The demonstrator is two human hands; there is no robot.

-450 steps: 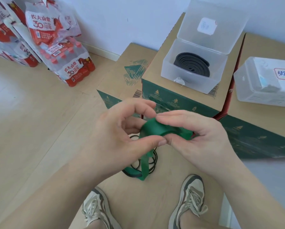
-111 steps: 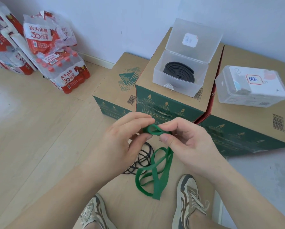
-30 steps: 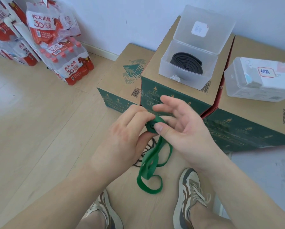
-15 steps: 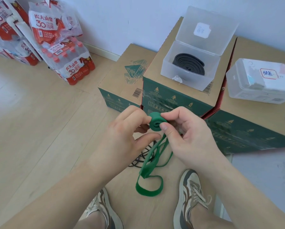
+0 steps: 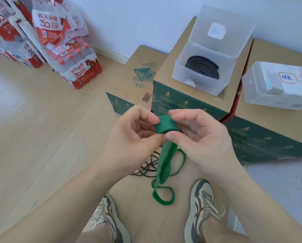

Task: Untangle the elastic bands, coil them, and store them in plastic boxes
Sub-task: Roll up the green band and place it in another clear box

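While fingers of left hand (image 5: 129, 139) and right hand (image 5: 204, 137) pinch a rolled green elastic band (image 5: 166, 126), flat tail dangling

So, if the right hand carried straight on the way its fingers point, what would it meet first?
The green coil, which the right hand is pinching; just beyond it, probably the left hand, also holding the coil. Depth between them is unclear.

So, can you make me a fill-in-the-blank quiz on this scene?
The rolled band pinched by the left hand and right hand is ____.
The coiled band inside the open box is ____.
The closed box stands to the open box's ____.
Missing: green; black; right.
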